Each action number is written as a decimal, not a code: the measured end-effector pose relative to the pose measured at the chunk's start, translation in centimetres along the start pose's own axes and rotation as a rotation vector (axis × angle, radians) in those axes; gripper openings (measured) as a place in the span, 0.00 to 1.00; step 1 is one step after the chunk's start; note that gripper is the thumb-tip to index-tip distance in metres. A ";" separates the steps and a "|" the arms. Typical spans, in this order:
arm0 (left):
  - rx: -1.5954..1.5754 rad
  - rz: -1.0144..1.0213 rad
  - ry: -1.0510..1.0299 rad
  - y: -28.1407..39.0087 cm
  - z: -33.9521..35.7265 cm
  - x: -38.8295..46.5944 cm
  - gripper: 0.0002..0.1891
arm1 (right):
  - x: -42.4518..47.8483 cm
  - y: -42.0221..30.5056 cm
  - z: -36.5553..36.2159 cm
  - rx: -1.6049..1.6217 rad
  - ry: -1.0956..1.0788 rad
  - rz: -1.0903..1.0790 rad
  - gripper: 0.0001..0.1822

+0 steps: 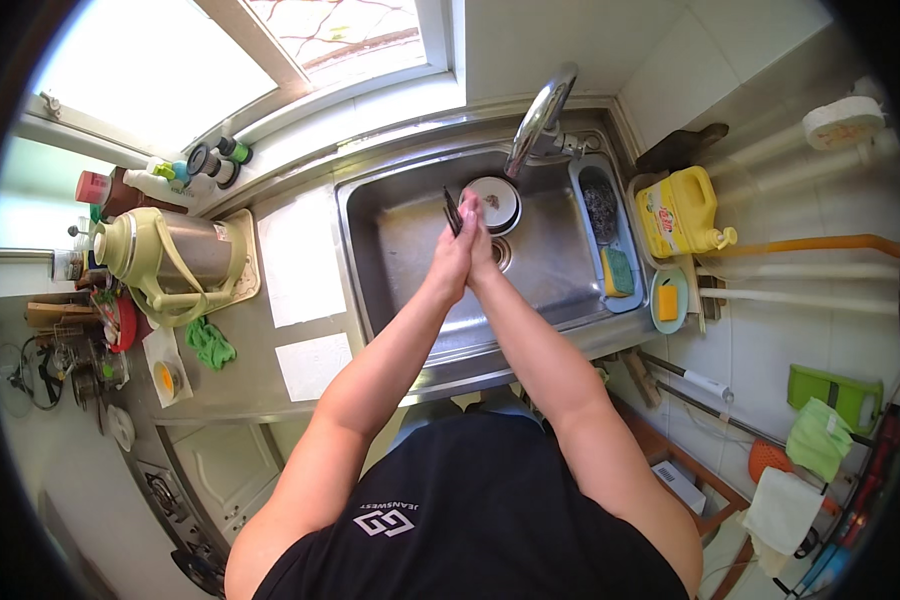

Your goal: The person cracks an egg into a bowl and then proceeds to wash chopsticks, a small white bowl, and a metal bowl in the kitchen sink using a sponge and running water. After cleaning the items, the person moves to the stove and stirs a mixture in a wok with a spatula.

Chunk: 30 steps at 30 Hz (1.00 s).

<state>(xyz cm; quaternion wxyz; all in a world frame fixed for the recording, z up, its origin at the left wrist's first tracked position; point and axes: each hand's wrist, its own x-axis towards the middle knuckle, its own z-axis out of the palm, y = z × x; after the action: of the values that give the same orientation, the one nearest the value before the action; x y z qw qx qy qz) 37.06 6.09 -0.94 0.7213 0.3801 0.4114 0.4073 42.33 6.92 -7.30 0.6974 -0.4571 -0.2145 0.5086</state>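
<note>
My left hand and my right hand are pressed palm to palm over a stainless-steel sink. A bundle of dark thin sticks, which look like chopsticks, is held between them and pokes out past the fingers on the left. How many there are I cannot tell, as the palms hide their other ends. Just beyond my right fingers, a white bowl or dish with a dark rim sits in the sink, near the drain. The chrome faucet arches above it, with no water visible.
A blue caddy at the sink's right side holds a scouring pad and a sponge. Beyond it stand a yellow detergent jug and a soap dish. Leftward are white sheets, a green cloth and a thermos flask.
</note>
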 end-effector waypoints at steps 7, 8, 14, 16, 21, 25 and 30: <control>0.110 -0.059 -0.013 0.4 -0.7 -0.3 0.35 | 0.2 1.8 0.1 -0.216 0.014 -0.053 0.27; -0.042 -0.055 -0.058 0.8 -1.4 0.6 0.34 | -0.3 2.2 0.3 -0.209 0.007 -0.049 0.27; -0.036 -0.148 -0.030 1.1 -1.0 0.5 0.32 | -0.9 2.5 -0.1 -0.014 0.013 0.155 0.28; -0.074 -0.120 -0.058 0.8 -1.5 0.8 0.31 | 0.1 3.2 -0.9 -0.133 -0.072 0.058 0.29; -0.072 -0.142 -0.132 0.5 -1.3 1.2 0.19 | 0.5 3.8 -3.9 -1.074 -0.142 -0.716 0.26; -0.295 -0.038 -0.138 3.3 -2.2 1.7 0.15 | -2.1 1.8 -5.1 -0.397 -0.008 0.026 0.27; -0.242 -0.045 -0.104 2.2 -1.5 0.8 0.12 | -3.8 -0.6 -4.9 0.473 0.061 0.392 0.19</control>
<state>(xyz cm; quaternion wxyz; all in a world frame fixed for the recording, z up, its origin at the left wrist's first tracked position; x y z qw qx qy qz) 35.38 7.96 0.25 0.7914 0.3015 0.3296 0.4173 44.93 1.40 -8.52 0.6791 -0.3298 0.0228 0.6554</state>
